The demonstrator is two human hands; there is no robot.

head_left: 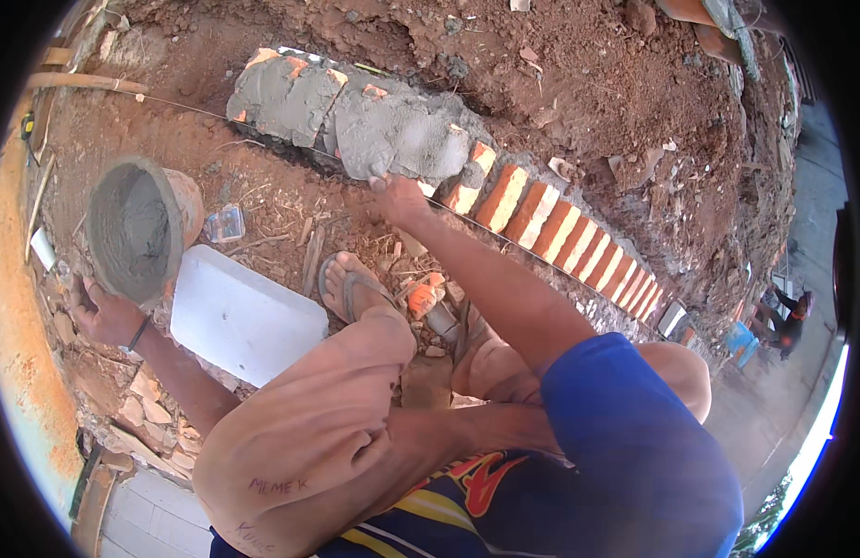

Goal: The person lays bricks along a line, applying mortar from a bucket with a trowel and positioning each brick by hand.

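My left hand [105,312] holds the near side of a bucket [172,200] with grey wet mortar inside, tilted toward me at the left. My right hand [397,195], its fingers closed, is at the near edge of a thick layer of grey mortar [286,107] spread over bricks; what it grips, perhaps a mortar-covered tool, I cannot make out. A row of orange bricks on edge [546,223] runs from there toward the right, along a taut string [184,112]. My sandaled foot [342,284] rests on the dirt beside a white rectangular block [244,312].
Loose soil [560,84] banks up behind the brick row. Broken rubble [146,400] lies at lower left beside a rusty edge [26,363]. A small clear plastic box [225,225] sits near the bucket. Another person [788,321] is on the grey pavement [746,437] at the far right.
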